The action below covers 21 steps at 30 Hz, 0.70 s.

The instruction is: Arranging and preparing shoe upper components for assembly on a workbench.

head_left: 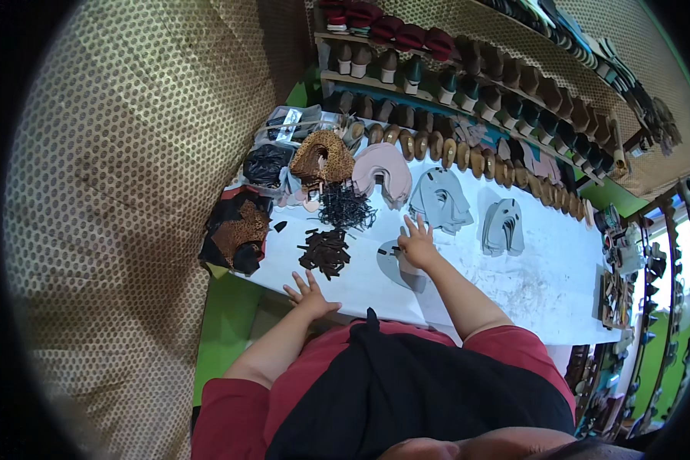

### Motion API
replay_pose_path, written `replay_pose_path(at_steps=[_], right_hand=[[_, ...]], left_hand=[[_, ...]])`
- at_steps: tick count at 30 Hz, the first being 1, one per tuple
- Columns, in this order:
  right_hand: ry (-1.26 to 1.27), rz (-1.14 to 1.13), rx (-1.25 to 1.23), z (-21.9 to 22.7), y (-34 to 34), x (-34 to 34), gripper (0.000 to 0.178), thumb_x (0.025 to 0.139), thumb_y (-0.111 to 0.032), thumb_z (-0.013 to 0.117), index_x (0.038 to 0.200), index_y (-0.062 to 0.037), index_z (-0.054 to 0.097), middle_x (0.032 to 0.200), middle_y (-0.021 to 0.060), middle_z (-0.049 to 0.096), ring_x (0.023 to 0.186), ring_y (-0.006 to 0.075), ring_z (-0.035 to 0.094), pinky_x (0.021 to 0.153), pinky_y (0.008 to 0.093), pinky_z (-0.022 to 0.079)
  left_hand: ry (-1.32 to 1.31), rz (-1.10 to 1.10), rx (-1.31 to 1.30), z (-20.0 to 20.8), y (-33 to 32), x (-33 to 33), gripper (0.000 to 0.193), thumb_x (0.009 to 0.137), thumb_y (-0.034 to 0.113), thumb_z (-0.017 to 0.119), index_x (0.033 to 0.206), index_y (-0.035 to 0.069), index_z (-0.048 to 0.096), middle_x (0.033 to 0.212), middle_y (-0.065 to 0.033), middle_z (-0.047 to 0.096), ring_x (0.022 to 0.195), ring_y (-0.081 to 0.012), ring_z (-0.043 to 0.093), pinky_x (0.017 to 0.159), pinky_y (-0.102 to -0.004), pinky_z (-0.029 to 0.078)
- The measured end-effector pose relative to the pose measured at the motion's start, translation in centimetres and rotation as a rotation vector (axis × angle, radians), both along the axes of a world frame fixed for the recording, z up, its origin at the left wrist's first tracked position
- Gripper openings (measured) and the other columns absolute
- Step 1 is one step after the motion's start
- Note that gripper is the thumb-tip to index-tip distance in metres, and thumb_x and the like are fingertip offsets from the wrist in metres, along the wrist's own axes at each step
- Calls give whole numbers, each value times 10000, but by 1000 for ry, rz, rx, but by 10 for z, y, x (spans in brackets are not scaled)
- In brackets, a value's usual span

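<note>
My left hand (310, 297) is at the table's near edge with its fingers spread, holding nothing. A heap of short dark brown strips (326, 253) lies just beyond it. My right hand (417, 244) is over a single grey curved shoe-upper piece (395, 270), which has small dark marks near its end. Its fingers are stretched out and apart; whether they touch the piece I cannot tell. Past that hand lies a stack of grey U-shaped pieces (441, 201). A second grey stack (502, 228) is to the right, and a pink stack (383, 170) to the left.
Leopard-print U-shaped pieces (322, 157) and a tangle of black bits (346, 205) lie at the back left. A box of dark and leopard scraps (238, 230) stands at the left end. Wooden shoe lasts (460, 156) line the back, below shelves of shoes (448, 88).
</note>
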State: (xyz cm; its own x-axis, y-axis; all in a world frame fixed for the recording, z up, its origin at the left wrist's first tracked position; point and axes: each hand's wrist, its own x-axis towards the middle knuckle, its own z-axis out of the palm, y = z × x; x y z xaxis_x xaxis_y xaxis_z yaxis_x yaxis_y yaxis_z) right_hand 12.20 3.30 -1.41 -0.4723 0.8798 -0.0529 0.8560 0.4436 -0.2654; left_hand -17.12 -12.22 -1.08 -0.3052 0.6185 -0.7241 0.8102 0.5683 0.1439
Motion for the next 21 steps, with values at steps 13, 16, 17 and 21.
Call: replay_pose_path(at_steps=[13, 16, 17, 21], right_hand=[[-200, 175, -131, 9, 26, 0, 222, 866, -218, 643, 1040, -137, 755, 1607, 111, 259, 1509, 431, 58, 1084, 778, 126], [-204, 200, -116, 6, 30, 2, 236, 875, -200, 619, 1056, -124, 750, 1602, 117, 268, 1509, 425, 68, 1082, 777, 141], [-194, 206, -101, 4, 31, 3, 245, 879, -191, 606, 1064, -113, 747, 1601, 119, 272, 1509, 421, 76, 1078, 777, 154], [-215, 234, -81, 2, 31, -3, 268, 863, -189, 637, 1083, -64, 729, 1591, 122, 288, 1506, 414, 108, 1083, 743, 224]], left_hand=[[33, 16, -3, -2, -1, 3, 1510, 603, 621, 849, 1527, 204, -269, 1581, -208, -309, 1402, -566, -260, 1144, -673, 79], [45, 17, 4, -1, -1, 5, 1509, 598, 629, 846, 1528, 215, -268, 1583, -206, -306, 1408, -561, -253, 1144, -675, 82], [50, 10, 11, 1, 0, 6, 1511, 594, 631, 847, 1529, 221, -267, 1585, -205, -302, 1409, -561, -250, 1144, -676, 84], [65, 28, 15, 0, -2, 5, 1513, 584, 637, 850, 1532, 238, -260, 1595, -191, -288, 1422, -547, -237, 1143, -679, 89]])
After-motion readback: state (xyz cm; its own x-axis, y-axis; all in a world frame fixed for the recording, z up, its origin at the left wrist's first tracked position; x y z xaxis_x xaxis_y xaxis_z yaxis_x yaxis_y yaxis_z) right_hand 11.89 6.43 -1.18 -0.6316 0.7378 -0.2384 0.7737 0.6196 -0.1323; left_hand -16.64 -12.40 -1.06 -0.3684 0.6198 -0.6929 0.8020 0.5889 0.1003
